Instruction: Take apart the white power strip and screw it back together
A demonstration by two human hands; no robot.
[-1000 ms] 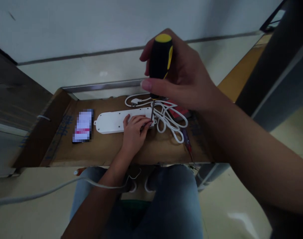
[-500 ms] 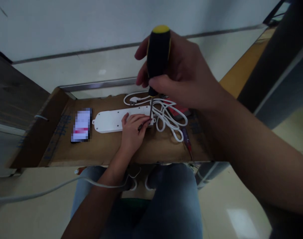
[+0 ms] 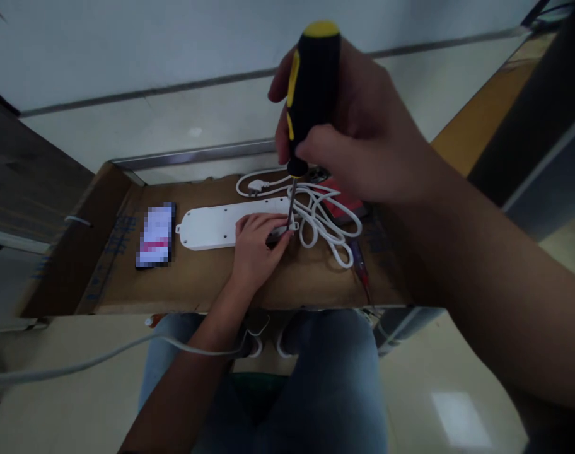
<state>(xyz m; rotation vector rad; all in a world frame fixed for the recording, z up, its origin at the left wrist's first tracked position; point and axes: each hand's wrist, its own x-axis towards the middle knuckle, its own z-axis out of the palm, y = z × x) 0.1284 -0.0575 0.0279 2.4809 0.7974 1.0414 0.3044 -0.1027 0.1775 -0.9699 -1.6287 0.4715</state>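
Note:
A white power strip (image 3: 207,226) lies with its screw-holed back facing up on a cardboard surface (image 3: 193,290). My left hand (image 3: 256,249) is closed over its right end, thumb and fingertips close around the tip of a screwdriver. My right hand (image 3: 365,129) grips that screwdriver (image 3: 316,82) by its black and yellow handle, its shaft pointing down. The shaft's tip is at the strip's right end, between the left fingertips, which hide any screw there. A white cord (image 3: 316,233) lies coiled beside the strip, its plug (image 3: 256,186) behind it.
A phone (image 3: 156,234) with a lit, blurred screen lies left of the strip. Right of the cord are a red box-like item (image 3: 347,205) and a slim purple-and-red tool (image 3: 360,268). The cardboard has a raised left side (image 3: 74,246). A pale cable (image 3: 93,364) crosses below.
The screwdriver handle has moved up and right in view, showing more yellow on its side. My left hand stays at the strip's right end. The view has shifted slightly.

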